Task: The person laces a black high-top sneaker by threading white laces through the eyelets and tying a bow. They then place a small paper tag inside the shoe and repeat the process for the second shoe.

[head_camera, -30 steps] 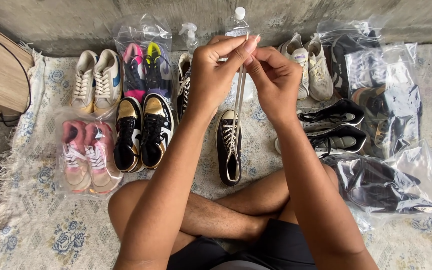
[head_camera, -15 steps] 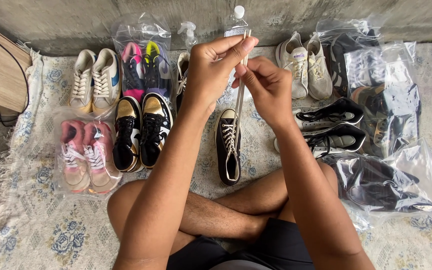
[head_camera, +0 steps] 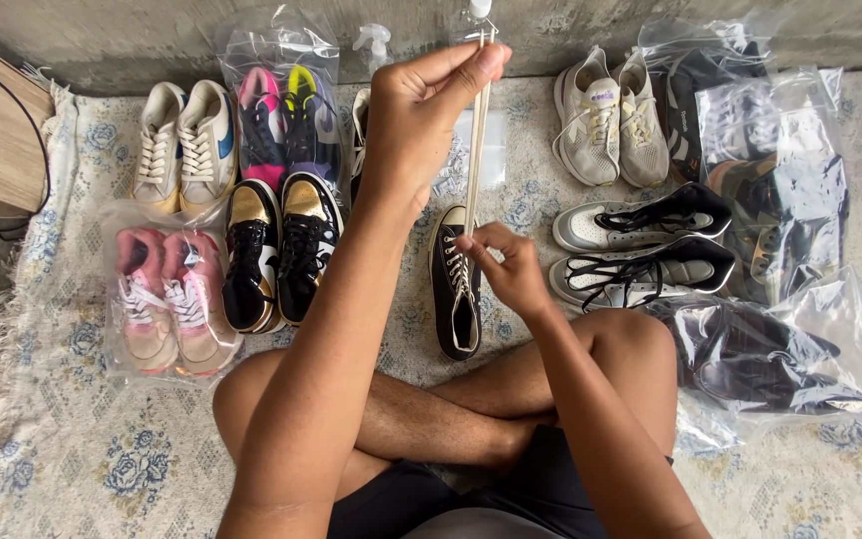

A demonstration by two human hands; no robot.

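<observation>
Centrally, left hand (head_camera: 419,120) pinches white shoelace (head_camera: 476,150) high, right hand (head_camera: 506,265) grips it lower, keeping it taut above black sneaker (head_camera: 454,289).

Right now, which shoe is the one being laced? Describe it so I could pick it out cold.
On the patterned rug, look straight ahead of the crossed legs. The dark high-top sneaker lies alone there, under the pale lace stretched between the left hand and right hand. Its neighbours sit in pairs or bags.
</observation>
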